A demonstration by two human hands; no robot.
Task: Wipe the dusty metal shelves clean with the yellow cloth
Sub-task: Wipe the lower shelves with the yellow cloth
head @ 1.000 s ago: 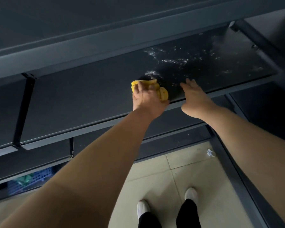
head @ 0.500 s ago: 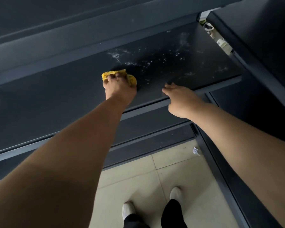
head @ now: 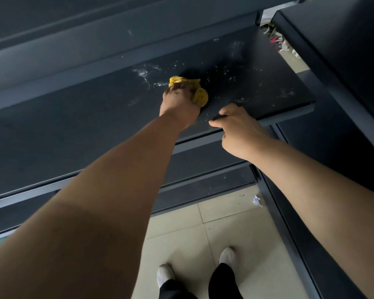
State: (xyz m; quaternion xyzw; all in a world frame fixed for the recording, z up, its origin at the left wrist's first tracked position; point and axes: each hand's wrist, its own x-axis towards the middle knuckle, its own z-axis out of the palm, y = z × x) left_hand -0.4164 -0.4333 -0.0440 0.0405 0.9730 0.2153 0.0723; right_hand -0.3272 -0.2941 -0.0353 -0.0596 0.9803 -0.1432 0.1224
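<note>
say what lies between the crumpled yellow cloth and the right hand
Head view: between yellow cloth and right hand, only bare dark metal shelf with dust specks.

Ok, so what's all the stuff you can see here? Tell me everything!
cloth: one, yellow, bunched on the shelf
shelf: one, dark grey, under the cloth
dust: white specks, scattered on that shelf, left and right of the cloth
upper shelf: one, dark grey, above
lower shelves: at least two, dark grey, below
floor: pale beige tiles, at the bottom
scrap: one, white, on the floor by the rack
clutter: mixed colours, behind the rack at top right, too small to tell
shoes: two, white, on the floor
trouser legs: two, black, above the shoes
left hand: grips the cloth
right hand: rests on the shelf's front edge
</note>
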